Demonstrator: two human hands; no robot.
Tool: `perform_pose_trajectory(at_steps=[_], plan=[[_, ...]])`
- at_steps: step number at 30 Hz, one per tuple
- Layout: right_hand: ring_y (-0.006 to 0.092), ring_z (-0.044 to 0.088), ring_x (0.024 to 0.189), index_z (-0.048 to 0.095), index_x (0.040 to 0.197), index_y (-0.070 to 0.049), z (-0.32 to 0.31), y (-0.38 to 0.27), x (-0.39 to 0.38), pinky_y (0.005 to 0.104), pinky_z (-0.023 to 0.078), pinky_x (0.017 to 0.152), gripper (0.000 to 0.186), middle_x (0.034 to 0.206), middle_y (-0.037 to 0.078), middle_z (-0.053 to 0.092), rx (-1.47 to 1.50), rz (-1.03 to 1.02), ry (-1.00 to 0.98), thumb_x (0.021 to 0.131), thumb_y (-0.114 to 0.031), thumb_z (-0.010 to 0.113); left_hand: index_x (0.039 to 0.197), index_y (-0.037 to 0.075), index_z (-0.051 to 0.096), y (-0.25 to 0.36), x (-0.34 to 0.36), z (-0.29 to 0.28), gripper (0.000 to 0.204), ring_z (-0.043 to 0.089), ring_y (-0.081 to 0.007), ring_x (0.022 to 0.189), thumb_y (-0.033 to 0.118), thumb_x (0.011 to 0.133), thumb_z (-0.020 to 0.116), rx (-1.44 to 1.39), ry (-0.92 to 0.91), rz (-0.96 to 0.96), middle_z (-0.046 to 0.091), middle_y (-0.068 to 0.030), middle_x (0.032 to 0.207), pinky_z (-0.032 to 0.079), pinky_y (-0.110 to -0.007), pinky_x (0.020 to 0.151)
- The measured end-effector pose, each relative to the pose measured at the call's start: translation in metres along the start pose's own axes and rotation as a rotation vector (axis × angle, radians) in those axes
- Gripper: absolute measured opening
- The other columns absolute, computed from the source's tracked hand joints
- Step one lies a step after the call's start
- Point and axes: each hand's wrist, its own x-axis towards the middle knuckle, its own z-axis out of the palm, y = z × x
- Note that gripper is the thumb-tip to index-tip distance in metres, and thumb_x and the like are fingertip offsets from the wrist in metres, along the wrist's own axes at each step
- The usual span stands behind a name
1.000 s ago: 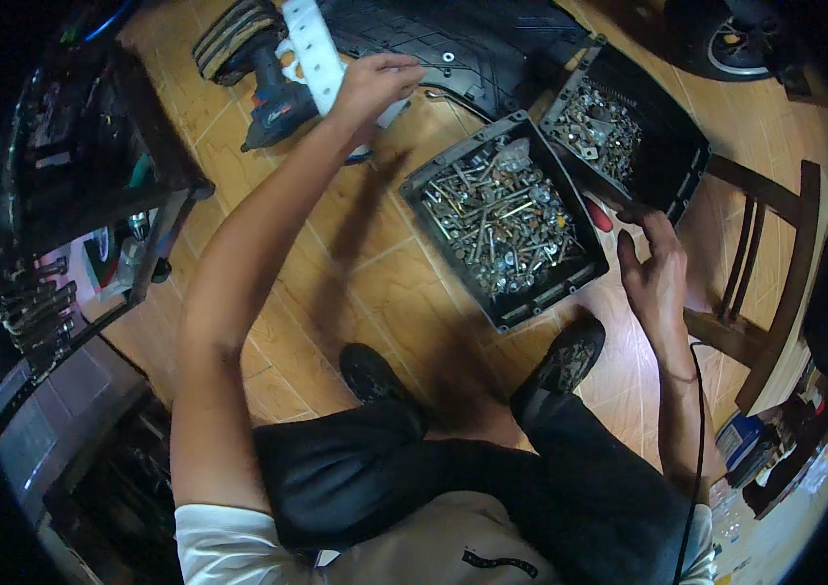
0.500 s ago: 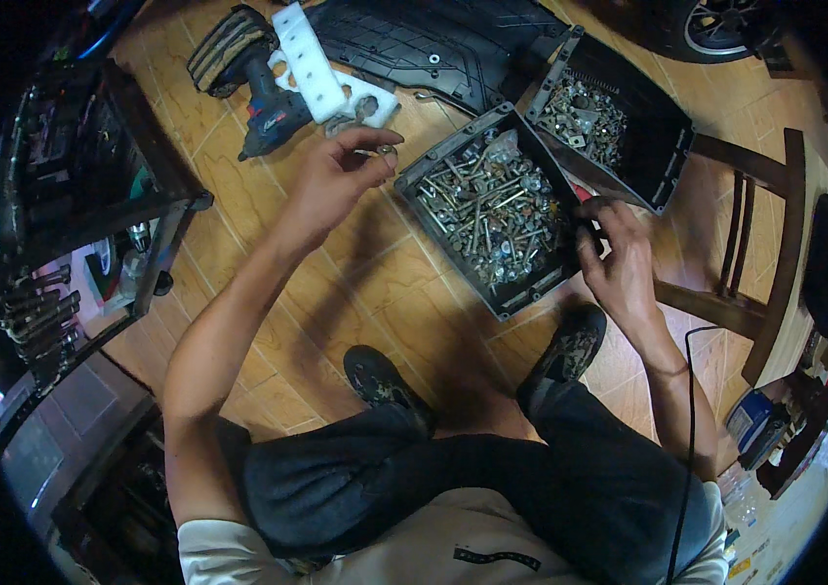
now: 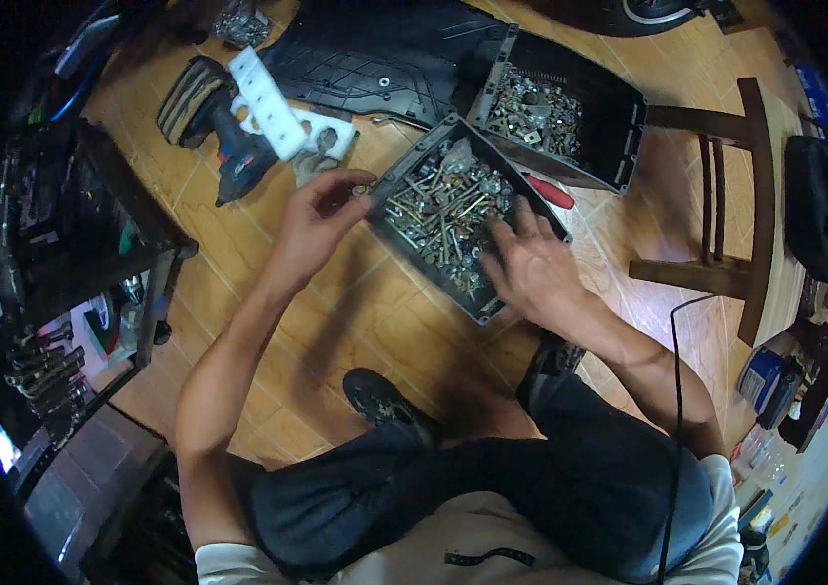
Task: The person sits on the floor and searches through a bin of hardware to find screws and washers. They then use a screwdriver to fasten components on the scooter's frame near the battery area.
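Left hand (image 3: 315, 232) pinches metal piece (image 3: 360, 190) by bolt bin's rim (image 3: 417, 161) | right hand (image 3: 541, 278) over opposite edge (image 3: 483, 317), grip unclear

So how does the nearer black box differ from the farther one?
The nearer box holds many long bolts; the farther box holds mostly smaller metal parts, heaped toward its left. The right hand is in the nearer box; no hand is in the farther box. Both are black and open-topped.

The tiled floor (image 3: 404, 336) is orange-brown with a wood pattern. A dark shelf unit (image 3: 165, 258) stands at left, a brown wooden chair (image 3: 755, 185) at right. White glare (image 3: 614, 234) brightens the floor near the chair.
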Motion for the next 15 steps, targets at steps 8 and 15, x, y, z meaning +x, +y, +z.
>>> perform_pose_trajectory(at_steps=[8,15], plan=[[0.0620,0.043,0.129,0.057,0.133,0.000,0.014,-0.032,-0.010,0.0564,0.046,0.105,0.049,0.150,0.043,0.033,0.078,0.021,-0.100,0.099,-0.034,0.054,0.123,0.000,0.067,0.002,0.002,0.007,0.029,0.063,-0.0092,0.096,0.008,0.095,0.071,-0.013,0.002,-0.011,0.070,-0.0020,0.105,0.051,-0.025,0.086],[0.0591,0.029,0.142,0.055,0.138,0.002,0.025,-0.059,-0.015,0.0573,0.047,0.106,0.055,0.154,0.038,0.031,0.169,-0.052,-0.126,0.098,-0.035,0.056,0.123,0.002,0.068,0.009,0.000,0.016,0.028,0.061,-0.0066,0.091,0.009,0.096,0.070,0.054,0.004,-0.007,0.070,-0.0009,0.107,0.050,-0.023,0.083]])
